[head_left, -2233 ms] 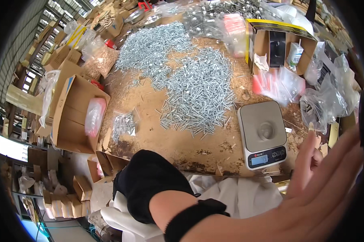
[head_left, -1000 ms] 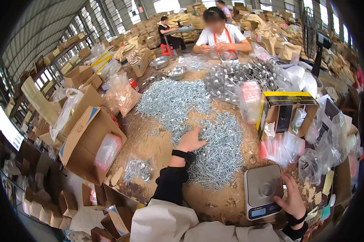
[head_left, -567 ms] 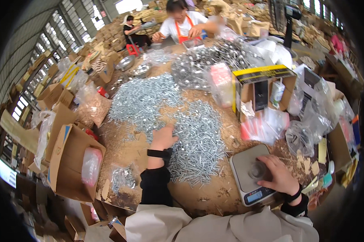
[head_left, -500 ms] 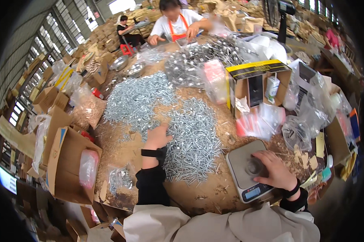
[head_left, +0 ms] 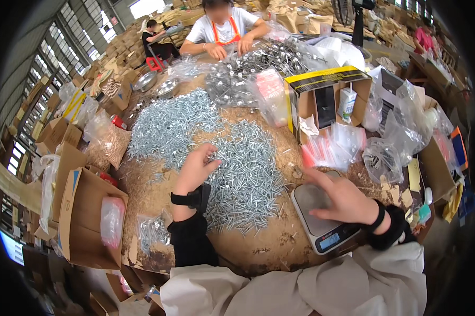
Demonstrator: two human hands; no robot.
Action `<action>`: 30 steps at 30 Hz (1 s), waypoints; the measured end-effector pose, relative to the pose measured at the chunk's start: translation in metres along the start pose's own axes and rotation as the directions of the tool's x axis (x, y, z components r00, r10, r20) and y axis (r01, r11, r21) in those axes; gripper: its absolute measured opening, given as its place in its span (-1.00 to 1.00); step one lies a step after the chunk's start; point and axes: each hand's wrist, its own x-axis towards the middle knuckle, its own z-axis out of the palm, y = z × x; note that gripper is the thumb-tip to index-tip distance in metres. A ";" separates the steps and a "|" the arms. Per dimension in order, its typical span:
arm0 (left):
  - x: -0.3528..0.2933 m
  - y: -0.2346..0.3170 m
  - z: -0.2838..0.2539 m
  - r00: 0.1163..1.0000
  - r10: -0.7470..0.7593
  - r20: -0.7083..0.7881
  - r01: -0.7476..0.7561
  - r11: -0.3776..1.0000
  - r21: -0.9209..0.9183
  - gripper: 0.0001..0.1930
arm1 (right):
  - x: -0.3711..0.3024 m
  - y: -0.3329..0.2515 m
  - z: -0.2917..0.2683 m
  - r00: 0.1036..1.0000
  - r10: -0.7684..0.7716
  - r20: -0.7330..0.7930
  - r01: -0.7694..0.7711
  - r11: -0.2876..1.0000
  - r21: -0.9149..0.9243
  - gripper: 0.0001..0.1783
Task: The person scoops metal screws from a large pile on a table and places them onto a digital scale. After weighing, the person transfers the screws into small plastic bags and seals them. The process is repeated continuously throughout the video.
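A broad heap of small silvery screws covers the middle of the table. At its left side is my left hand, fingers curled and thumb bent toward them, with screws at the fingertips; how many it holds I cannot make out. My right hand hovers over a digital scale, thumb and index finger stretched apart. Its display is lit. The small round dish seen on the scale earlier does not show now; my right hand may hide it. A clear bag of screws lies near my left forearm.
Red-and-clear plastic bags lie beyond the scale, before an open carton. Another open carton stands at the left edge. Across the table, a person in an orange apron handles a pile of bagged metal parts.
My left hand has turned and drawn slightly left and up. My right hand has moved toward the scale's far left edge, its fingers lifting. The view has shifted a little.
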 end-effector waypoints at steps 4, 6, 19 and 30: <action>-0.004 0.058 0.003 0.983 0.163 0.081 -0.155 0.983 -0.094 -0.69 | 0.055 0.018 0.022 0.998 -0.052 0.037 0.045 0.985 0.164 -0.11; -0.010 0.085 0.002 0.968 0.230 0.102 -0.216 0.967 -0.133 -0.70 | 0.088 0.028 0.035 0.996 -0.036 0.085 0.015 0.972 0.233 -0.17; -0.017 0.095 -0.010 0.957 0.255 -0.138 -0.263 0.964 -0.046 -0.90 | 0.113 0.026 0.057 0.989 -0.150 0.003 0.148 0.981 0.124 -0.29; -0.033 0.135 0.079 0.912 0.217 0.348 -0.243 0.969 0.035 -0.59 | 0.016 -0.004 0.012 0.998 -0.042 -0.052 0.031 0.981 -0.191 -0.44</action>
